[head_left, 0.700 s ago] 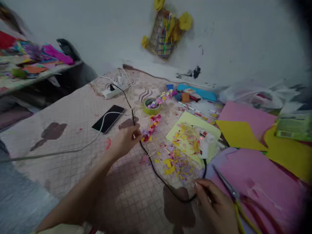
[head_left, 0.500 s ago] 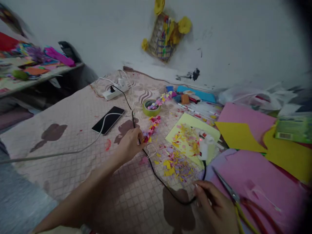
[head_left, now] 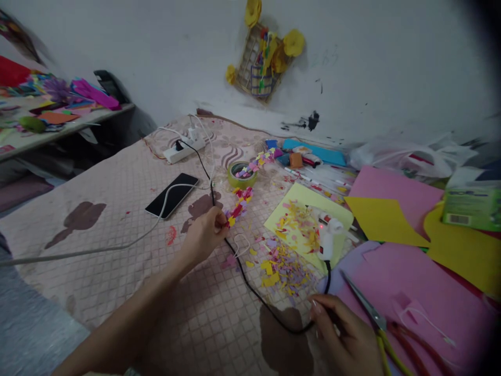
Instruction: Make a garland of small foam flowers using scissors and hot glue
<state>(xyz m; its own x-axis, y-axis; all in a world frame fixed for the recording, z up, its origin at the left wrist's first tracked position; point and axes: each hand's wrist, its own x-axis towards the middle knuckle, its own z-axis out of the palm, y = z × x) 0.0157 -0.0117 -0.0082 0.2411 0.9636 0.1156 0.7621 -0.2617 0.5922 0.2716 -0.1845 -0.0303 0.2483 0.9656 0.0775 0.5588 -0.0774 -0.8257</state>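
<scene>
My left hand [head_left: 207, 235] is closed in a pinch at the near end of a garland of small red, yellow and purple paper pieces [head_left: 238, 210]. The garland runs toward a roll of tape [head_left: 242, 175], and more of it lies across the roll. A black cord [head_left: 254, 287] passes by this hand and loops toward my right hand [head_left: 346, 334]. The right hand's thumb and fingers are pressed together beside the cord; what they hold, if anything, is hidden. Beyond it a white glue gun [head_left: 325, 243] with a red light lies on a pale yellow sheet [head_left: 303, 196].
Paper scraps [head_left: 287, 269] are scattered mid-table. Scissors [head_left: 376, 316] lie on pink paper [head_left: 422, 282] at right, near yellow sheets [head_left: 385, 218]. A phone [head_left: 172, 196], a white cable [head_left: 129, 243] and a power strip [head_left: 183, 150] are at left. A wall [head_left: 156, 47] rises behind.
My left hand and the garland end have shifted slightly left. The right hand stays almost in place, with its fingers still together. The view has tilted very slightly.
</scene>
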